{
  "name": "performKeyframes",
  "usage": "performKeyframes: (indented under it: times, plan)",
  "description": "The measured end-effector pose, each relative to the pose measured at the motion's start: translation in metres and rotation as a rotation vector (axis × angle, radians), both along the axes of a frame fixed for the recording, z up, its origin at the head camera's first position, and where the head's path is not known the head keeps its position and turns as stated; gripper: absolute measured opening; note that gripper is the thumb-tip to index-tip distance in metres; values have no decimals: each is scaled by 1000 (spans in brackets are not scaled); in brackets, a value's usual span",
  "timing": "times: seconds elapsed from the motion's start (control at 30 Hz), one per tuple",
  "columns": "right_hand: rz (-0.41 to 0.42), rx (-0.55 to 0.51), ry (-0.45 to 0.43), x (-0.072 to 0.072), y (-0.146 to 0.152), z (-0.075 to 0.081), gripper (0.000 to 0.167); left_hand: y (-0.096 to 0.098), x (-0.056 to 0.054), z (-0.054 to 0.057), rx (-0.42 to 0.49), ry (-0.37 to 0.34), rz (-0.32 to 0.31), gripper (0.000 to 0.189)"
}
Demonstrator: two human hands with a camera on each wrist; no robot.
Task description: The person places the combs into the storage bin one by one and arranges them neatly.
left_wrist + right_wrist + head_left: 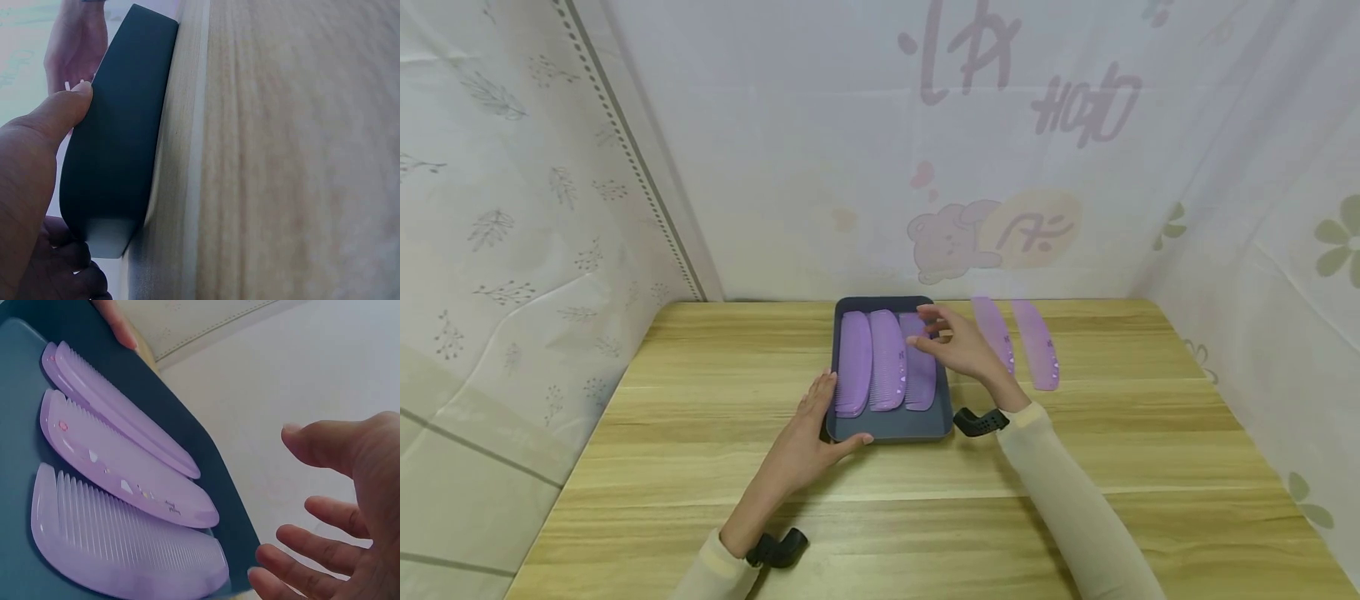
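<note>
A dark blue-grey tray [891, 427] holds purple combs in three side-by-side places. The left comb [853, 362] lies over another one, and beside it is a middle comb [887, 367] with small decorations along its spine. The right comb [922, 387] lies with its teeth toward the middle one. My left hand [801, 446] holds the tray's near-left corner, thumb on the near rim and fingers along the left side. Over the tray's right side hovers my right hand [958, 346], its fingers parted and nothing between them; the right wrist view shows the same hand [337, 531] apart from the combs.
Two more purple combs lie on the wooden table [700, 458] right of the tray: a nearer-in comb [991, 325] partly behind my right hand, and an outer comb [1036, 346]. Printed white curtains [805, 167] hang behind the table and on both sides.
</note>
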State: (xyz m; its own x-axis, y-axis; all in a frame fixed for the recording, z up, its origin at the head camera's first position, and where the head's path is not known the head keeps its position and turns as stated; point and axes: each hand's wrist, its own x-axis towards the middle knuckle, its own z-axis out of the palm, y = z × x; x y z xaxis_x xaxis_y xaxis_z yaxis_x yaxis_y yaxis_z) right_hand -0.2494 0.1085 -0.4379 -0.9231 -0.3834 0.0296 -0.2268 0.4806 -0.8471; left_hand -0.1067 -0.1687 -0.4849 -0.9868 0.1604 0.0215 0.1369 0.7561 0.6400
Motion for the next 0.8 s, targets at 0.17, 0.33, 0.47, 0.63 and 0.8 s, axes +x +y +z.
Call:
performKeyframes:
  times: [0.17,0.33,0.47,0.63,0.8]
  plan:
    - [-3,16,17,2,8,1,76,0,1,0,-1,3,-6,121]
    - [-18,21,29,4,14,0,82,0,1,0,1,14,-11,121]
    - [-28,34,49,5,18,-2,86,0,1,0,-3,13,-12,121]
    - [-46,71,79,6,23,-5,91,0,1,0,-6,10,-10,121]
    - [-66,100,117,7,30,-5,96,1,1,0,0,12,-10,121]
